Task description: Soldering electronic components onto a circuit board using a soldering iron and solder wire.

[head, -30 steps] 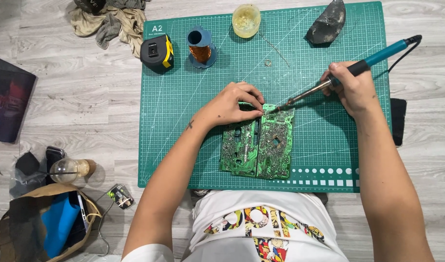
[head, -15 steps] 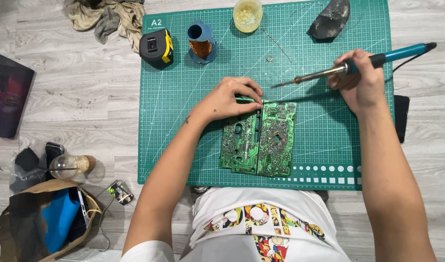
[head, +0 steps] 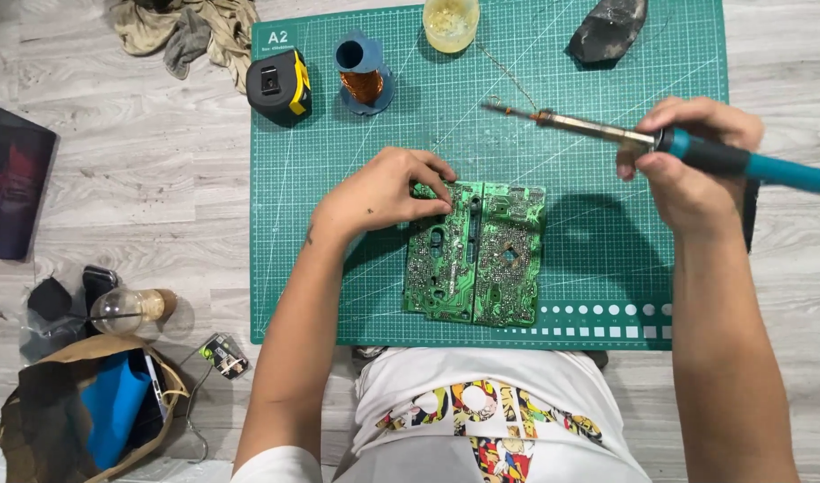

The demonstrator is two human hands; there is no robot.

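Left hand point(head: 388, 192) rests with curled fingertips on the far left corner of the circuit board point(head: 477, 255); grip not clear, cannot tell if it pinches anything. Right hand point(head: 692, 165) closed around the teal handle of a soldering iron point(head: 660, 141); tip points left, lifted clear of the board, over the mat point(head: 321, 268). Board: green, solder side up, flat on mat, near centre edge. Far side of mat: wire spool point(head: 363, 76), yellow-black tape measure point(head: 280, 87), small jar point(head: 451, 22), dark lump point(head: 608, 31). Left, off the mat, on the floor: rag point(head: 191, 31), bulb point(head: 124, 309), bag point(head: 79, 411)
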